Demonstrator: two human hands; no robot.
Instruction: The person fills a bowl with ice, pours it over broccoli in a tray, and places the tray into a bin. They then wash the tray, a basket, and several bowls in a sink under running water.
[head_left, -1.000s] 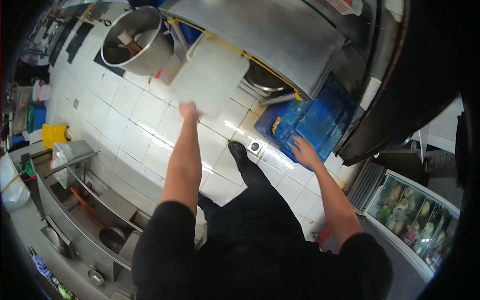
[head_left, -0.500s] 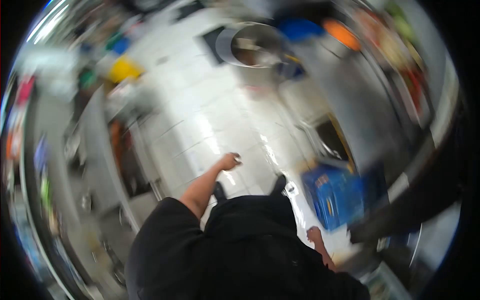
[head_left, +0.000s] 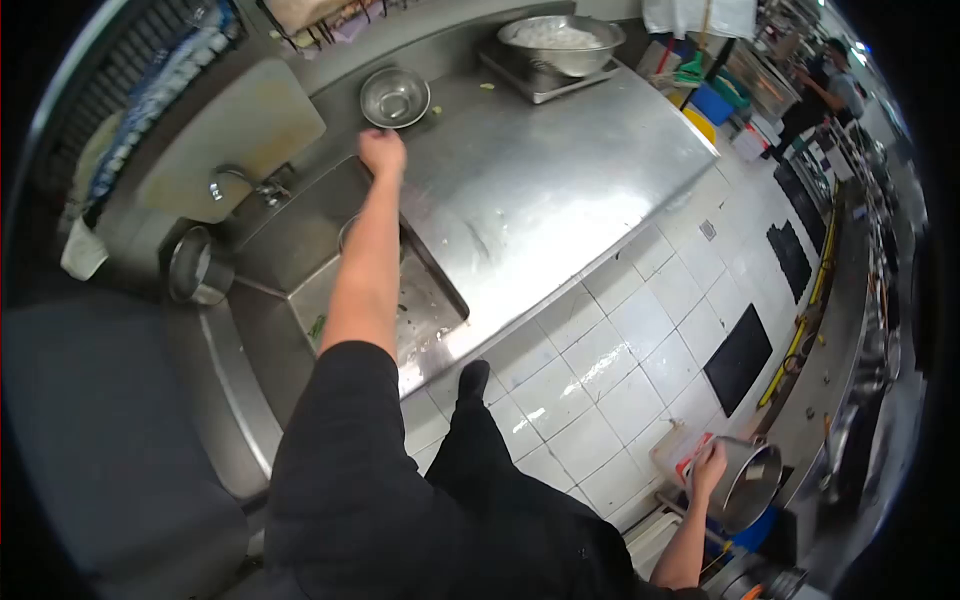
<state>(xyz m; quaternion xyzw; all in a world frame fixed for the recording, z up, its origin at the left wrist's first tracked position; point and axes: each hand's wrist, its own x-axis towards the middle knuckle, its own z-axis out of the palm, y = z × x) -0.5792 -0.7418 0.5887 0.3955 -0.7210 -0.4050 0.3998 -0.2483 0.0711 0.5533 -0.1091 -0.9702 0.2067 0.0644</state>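
My left hand (head_left: 382,152) reaches out over the steel counter beside the sink, its fingers curled in and its knuckles right at the near rim of a small metal bowl (head_left: 395,98). Whatever its fingers may hold is hidden. Down at the lower right, my right hand (head_left: 708,468) has its fingers curled and overlaps the side of a large metal pot (head_left: 752,482) in this view. Under my left forearm lies the sink (head_left: 432,330), with green scraps and part of a round metal vessel inside.
A large metal bowl (head_left: 562,48) of white contents rests on a tray (head_left: 545,92) at the counter's far end. A faucet (head_left: 245,185) and a metal pot (head_left: 200,265) are left of the sink. Black mats (head_left: 740,360) lie on the tiled floor. A person (head_left: 825,90) stands far back.
The view has swung from the aisle to the sink counter. My left arm now extends over the counter towards the small bowl; the large pot now appears at lower right beside my right hand.
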